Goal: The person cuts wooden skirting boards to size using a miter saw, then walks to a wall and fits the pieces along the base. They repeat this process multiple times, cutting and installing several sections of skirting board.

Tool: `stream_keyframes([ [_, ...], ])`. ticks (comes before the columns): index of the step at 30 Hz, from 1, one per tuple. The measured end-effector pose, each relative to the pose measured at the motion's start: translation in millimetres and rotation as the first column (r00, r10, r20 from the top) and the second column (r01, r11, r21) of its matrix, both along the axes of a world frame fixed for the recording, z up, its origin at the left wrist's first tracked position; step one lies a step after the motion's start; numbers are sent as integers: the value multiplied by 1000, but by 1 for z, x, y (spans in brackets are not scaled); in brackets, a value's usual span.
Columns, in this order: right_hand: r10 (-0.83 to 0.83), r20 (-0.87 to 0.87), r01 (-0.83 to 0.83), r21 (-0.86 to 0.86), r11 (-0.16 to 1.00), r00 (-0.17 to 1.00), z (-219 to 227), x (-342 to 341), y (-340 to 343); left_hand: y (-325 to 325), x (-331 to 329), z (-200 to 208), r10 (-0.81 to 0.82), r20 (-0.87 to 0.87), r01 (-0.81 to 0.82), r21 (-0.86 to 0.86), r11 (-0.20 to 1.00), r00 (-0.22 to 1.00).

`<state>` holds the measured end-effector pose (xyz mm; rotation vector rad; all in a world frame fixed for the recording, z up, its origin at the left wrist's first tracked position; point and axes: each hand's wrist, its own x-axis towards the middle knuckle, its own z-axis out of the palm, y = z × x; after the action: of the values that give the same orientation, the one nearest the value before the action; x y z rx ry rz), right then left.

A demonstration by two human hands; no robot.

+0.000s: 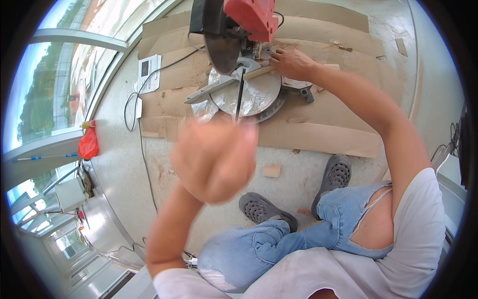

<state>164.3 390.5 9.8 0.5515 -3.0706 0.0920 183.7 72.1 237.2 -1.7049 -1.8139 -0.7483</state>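
Observation:
A miter saw with a red housing [251,19] stands in front of me, its round blade [220,54] raised above the silvery turntable [256,94]. A dark slot runs across that turntable toward me. Across the saw's fence lies a narrow wood strip [258,73]. My right hand [294,65] grips its right end beside the fence, fingers bent over it. Close to the camera, my left hand [214,162] is lifted on the near side of the saw. It is blurred and curled closed; whatever may be inside is hidden.
Flattened cardboard [328,132] lies under the saw, with wood scraps [271,171] around. A black cable [144,164] trails along the floor at left, near a printed sheet [149,74]. A red bag [88,143] hangs by the window. My shoes [266,209] are on the floor.

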Motion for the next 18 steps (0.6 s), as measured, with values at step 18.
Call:
stream_keyframes([
  [18, -54, -164, -27, -455, 890, 985, 98, 115, 29, -100, 163, -297, 363, 423, 78, -733, 675, 831],
])
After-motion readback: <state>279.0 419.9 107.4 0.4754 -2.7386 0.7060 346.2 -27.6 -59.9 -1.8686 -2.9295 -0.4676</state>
